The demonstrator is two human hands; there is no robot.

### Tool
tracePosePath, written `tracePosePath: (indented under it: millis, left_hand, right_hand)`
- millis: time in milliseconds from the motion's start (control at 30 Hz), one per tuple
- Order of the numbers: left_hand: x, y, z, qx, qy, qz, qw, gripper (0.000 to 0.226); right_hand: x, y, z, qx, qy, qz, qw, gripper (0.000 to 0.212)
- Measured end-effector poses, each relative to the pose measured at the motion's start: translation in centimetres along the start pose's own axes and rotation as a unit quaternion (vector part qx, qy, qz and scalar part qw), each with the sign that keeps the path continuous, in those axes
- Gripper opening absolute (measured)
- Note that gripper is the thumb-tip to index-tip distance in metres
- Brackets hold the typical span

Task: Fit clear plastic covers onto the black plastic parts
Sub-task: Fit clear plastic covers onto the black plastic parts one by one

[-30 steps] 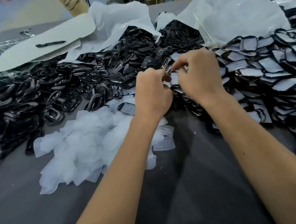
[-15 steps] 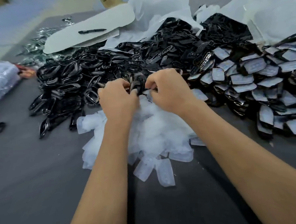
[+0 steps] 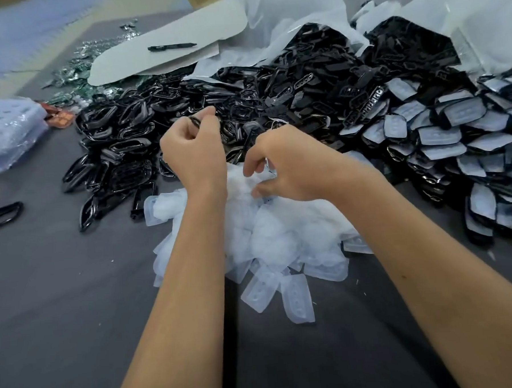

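Note:
My left hand (image 3: 193,149) is raised over the table and pinches a black plastic part (image 3: 195,122) between thumb and fingertips. My right hand (image 3: 289,165) reaches down with curled fingers into the heap of clear plastic covers (image 3: 269,240) and pinches at one on top. A big pile of bare black parts (image 3: 244,105) spreads behind both hands. To the right lies a pile of black parts with covers fitted (image 3: 453,142).
White plastic bags (image 3: 293,19) lie open at the back. A pale card sheet (image 3: 167,56) with a black pen (image 3: 171,46) lies back left. A clear packet (image 3: 5,132) is at the left edge, a single black part (image 3: 2,214) below it. The grey tabletop (image 3: 62,307) fills the foreground.
The hands have parted: my left hand lifted up with a black part, my right hand dropped to the clear covers. The camera view shifted slightly left.

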State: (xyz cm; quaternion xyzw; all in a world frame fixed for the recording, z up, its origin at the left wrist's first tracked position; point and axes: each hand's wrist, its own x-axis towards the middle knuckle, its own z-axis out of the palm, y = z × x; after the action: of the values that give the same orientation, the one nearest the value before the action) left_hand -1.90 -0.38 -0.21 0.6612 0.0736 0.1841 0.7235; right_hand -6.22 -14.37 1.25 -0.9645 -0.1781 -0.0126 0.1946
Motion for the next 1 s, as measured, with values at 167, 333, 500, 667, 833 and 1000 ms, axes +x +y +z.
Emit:
tracePosePath:
  millis: [167, 333, 500, 667, 833, 1000]
  left_hand:
    - [-0.2, -0.2, 0.0, -0.061, -0.029, -0.022, 0.997, 0.028]
    - [-1.1, -0.2, 1.3, -0.065, -0.155, -0.023, 0.986, 0.024]
    - [-2.7, -0.6, 3.2, -0.067, -0.209, -0.034, 0.975, 0.017]
    - [-3.4, -1.0, 4.1, -0.054, -0.212, -0.033, 0.975, 0.035]
    - [-3.3, -1.3, 4.2, -0.062, -0.203, -0.052, 0.976, 0.031]
    - [-3.4, -1.7, 4.3, -0.042, -0.217, -0.047, 0.974, 0.029]
  right_hand:
    - [-0.6, 1.6, 0.0, 0.031, 0.137, 0.09, 0.986, 0.004]
    - [-1.4, 5.3, -0.9, -0.009, 0.213, 0.2, 0.956, 0.014]
    - [-1.5, 8.6, -2.1, -0.071, 0.262, 0.263, 0.926, 0.026]
    - [1.0, 9.7, -2.8, -0.149, 0.209, 0.232, 0.938, 0.039]
    - [3.1, 9.7, -2.7, -0.207, 0.051, 0.167, 0.963, 0.076]
    - [4.1, 10.2, -3.3, -0.229, 0.068, 0.162, 0.957, 0.054]
